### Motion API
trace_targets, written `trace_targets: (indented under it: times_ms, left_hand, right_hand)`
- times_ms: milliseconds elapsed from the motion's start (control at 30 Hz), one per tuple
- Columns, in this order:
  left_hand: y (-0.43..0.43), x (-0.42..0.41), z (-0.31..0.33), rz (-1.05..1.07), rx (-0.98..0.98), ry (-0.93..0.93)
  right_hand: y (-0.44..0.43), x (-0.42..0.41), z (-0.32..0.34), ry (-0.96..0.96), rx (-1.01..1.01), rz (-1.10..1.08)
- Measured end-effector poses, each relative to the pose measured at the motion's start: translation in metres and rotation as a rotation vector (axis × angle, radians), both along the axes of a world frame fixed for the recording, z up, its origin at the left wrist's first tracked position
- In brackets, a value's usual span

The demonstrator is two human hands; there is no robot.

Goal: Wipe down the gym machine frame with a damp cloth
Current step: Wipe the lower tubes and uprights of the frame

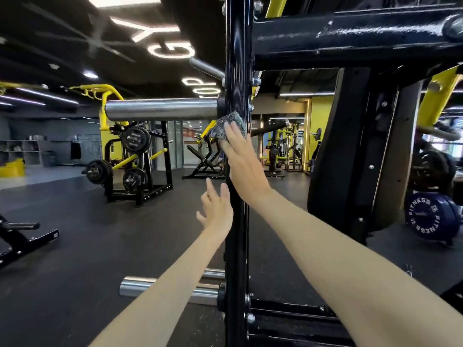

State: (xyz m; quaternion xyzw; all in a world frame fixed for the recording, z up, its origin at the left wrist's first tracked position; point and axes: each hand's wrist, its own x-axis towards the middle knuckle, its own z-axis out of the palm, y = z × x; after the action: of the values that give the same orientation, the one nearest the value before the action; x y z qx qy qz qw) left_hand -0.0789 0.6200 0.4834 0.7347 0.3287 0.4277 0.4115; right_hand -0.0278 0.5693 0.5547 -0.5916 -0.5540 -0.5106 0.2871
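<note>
Two hands of ours are at the machine's black upright post [236, 58]. Our right hand [241, 157] presses the grey cloth [226, 125] flat against the post with straight fingers, just beside a steel peg [160, 108]. Lower down, our left hand [216, 210] is relaxed, fingers spread, its edge touching the post.
</note>
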Motion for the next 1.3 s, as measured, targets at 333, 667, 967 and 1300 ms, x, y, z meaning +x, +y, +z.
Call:
trace_targets:
  times_ms: [333, 667, 967, 1300]
  left_hand:
    - [-0.008, -0.005, 0.009, -0.086, 0.319, 0.121]
    - [0.001, -0.01, 0.006, -0.099, 0.351, 0.117]
    - [-0.002, -0.011, 0.006, -0.07, 0.337, 0.042]
    - [-0.004, -0.033, 0.026, -0.147, 0.225, -0.045]
  right_hand:
    - [0.0, 0.003, 0.035, 0.01, 0.094, -0.027]
    - [-0.005, 0.003, 0.073, 0.059, 0.147, -0.002]
    - [-0.009, 0.003, 0.077, -0.093, 0.054, -0.219]
    - [-0.012, 0.007, 0.055, -0.104, -0.067, -0.207]
